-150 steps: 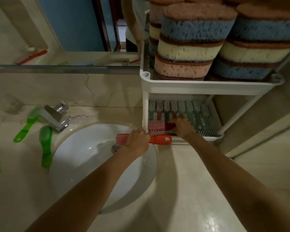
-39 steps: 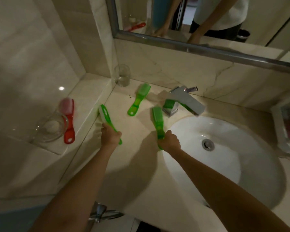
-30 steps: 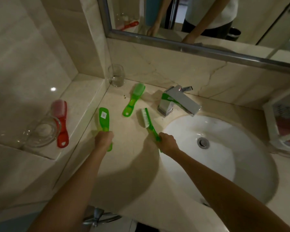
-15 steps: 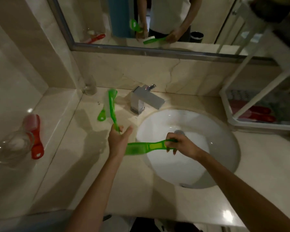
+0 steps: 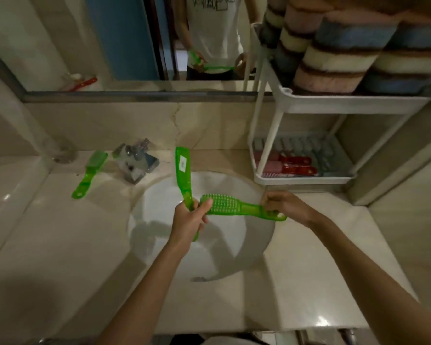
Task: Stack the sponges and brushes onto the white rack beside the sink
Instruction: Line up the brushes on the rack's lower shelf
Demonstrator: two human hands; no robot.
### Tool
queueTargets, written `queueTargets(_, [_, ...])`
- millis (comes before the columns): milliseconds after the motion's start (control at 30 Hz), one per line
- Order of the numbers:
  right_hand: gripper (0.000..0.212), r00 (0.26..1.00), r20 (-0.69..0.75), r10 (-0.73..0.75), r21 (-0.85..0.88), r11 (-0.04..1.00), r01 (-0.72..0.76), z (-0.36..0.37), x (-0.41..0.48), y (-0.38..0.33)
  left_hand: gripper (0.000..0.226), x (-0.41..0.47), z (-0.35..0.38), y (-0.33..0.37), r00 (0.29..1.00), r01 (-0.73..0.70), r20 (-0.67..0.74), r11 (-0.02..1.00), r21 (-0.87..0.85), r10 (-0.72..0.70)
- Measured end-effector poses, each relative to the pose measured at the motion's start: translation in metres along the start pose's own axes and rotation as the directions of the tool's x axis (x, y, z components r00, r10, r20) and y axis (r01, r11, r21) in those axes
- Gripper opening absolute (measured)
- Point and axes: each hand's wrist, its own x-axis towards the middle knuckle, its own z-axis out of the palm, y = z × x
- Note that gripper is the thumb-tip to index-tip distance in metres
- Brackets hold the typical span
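While both are held above the sink (image 5: 157,207), the upright green brush (image 5: 183,170) sits clamped in the grip of the left hand (image 5: 188,224), and the right hand (image 5: 283,205) pinches the level green brush (image 5: 230,207) by its handle. Best carry both right of the sink, laying them flat beside the red brushes (image 5: 292,165) in the white rack (image 5: 301,180).
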Motion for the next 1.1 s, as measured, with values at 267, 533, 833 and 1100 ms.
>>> queueTargets(267, [0.032, 0.982, 0.053, -0.180, -0.561, 0.809, 0.178, -0.062, -0.029, 0.046, 0.023, -0.026, 0.129, -0.002, 1.000, 0.010, 0.013, 0.999, -0.052, -0.010])
queueTargets(533, [0.036, 0.929, -0.247, -0.275, -0.621, 0.781, 0.066, -0.130, 0.002, 0.065, 0.042, -0.012, 0.170, 0.012, 0.996, -0.084, 0.009, 0.922, 0.378, 0.087])
queueTargets(833, [0.033, 0.945, -0.323, -0.052, -0.718, 0.664, -0.209, -0.165, 0.080, 0.071, 0.031, 0.007, 0.196, 0.016, 0.986, -0.165, 0.126, 0.683, 0.711, 0.106])
queueTargets(1100, [0.038, 0.960, -0.278, 0.029, -0.650, 0.730, -0.210, -0.164, 0.122, 0.091, 0.035, 0.037, 0.206, 0.013, 0.993, -0.110, 0.106, 0.658, 0.745, 0.045])
